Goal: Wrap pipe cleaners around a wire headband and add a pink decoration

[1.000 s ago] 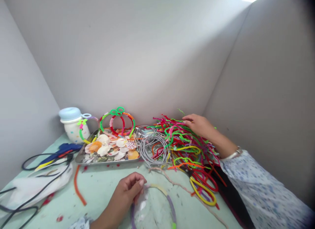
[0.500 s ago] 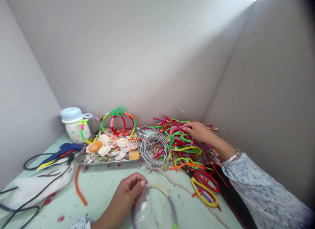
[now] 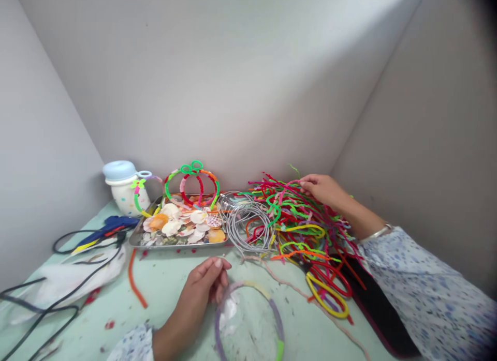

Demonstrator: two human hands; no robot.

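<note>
My right hand pinches a pink pipe cleaner at the top of a tangled, many-coloured pipe cleaner pile. Low in the middle, my left hand is closed, thumb against curled fingers. What its fingers hold, if anything, is hidden. Right beside those fingers is a hoop wrapped in purple, pale yellow and green; its lower part runs out of view. I cannot tell whether the fingers touch it. Scissors with red and yellow handles lie at the pile's front edge.
A metal tray holds shells, with decorated hoops standing on it. Beside it are a grey wire coil and a white jar with a blue lid. Black cables and a blue tool lie left. Walls stand behind and at both sides.
My right hand has lifted slightly away from the pile, drawing the pink pipe cleaner up. My left hand has shifted off the hoop's top to its side. The view has turned slightly.
</note>
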